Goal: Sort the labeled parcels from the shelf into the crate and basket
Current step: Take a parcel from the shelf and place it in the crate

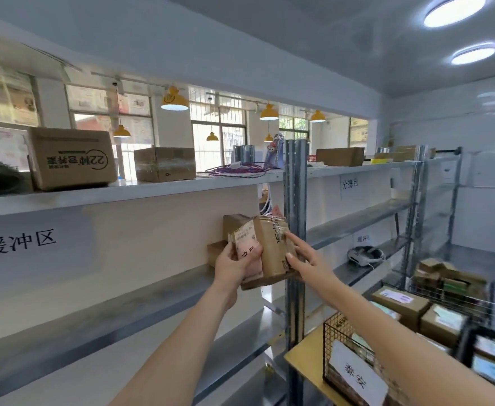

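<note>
Parcels: two brown boxes stand upright at the shelf [164,288] edge, by the steel upright. Left hand [234,266] grips the pink-labelled parcel [247,253]; right hand [304,259], fingers straight, touches the taller parcel [272,247]. Step: pick-up. Next move probably requires reading the label, then choosing the wire basket [348,367], one visible, or crate.

Top shelf [140,190]: holds a large cardboard box [72,158] with print upside down, a taped box [165,164], a coil of cable [236,170], a flat brown box [340,156].
Middle shelf [123,300]: carries a few brown parcels [269,247] standing near the metal post [296,230].
Right shelf [366,266]: bears a small white device [364,254].
Yellow table [306,354]: supports a wire basket [345,344] with a paper label.
</note>
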The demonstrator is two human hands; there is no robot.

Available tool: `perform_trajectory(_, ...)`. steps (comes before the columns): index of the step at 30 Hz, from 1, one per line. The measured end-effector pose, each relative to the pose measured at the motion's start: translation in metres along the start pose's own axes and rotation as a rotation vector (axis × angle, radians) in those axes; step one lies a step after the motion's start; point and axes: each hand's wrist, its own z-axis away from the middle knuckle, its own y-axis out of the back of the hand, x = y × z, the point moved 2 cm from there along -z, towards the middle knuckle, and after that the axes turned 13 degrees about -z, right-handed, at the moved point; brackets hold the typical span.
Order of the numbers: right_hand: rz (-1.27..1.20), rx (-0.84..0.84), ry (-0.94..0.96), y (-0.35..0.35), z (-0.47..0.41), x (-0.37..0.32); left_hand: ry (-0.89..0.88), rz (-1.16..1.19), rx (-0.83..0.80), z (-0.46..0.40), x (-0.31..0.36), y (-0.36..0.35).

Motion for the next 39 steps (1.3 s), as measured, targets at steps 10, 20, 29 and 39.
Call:
perform_trajectory(10, 0.083, 0.101, -0.108, 0.025, 0.013, -0.008, 0.010, 0.128, -0.165, -0.007, 0.004, -0.025)
perform_trajectory(20, 0.028, 0.293, -0.096, 0.058, 0.050, 0.004, -0.009, -0.015, -0.351, -0.009, -0.016, -0.067)
perform_trajectory(29, 0.085, 0.525, -0.225, 0.155, 0.124, 0.037, 0.014, -0.108, -0.564, 0.013, -0.072, -0.182)
perform_trajectory(39, 0.174, 0.660, -0.348, 0.325, 0.171, 0.073, 0.108, -0.156, -0.733, 0.004, -0.112, -0.370)
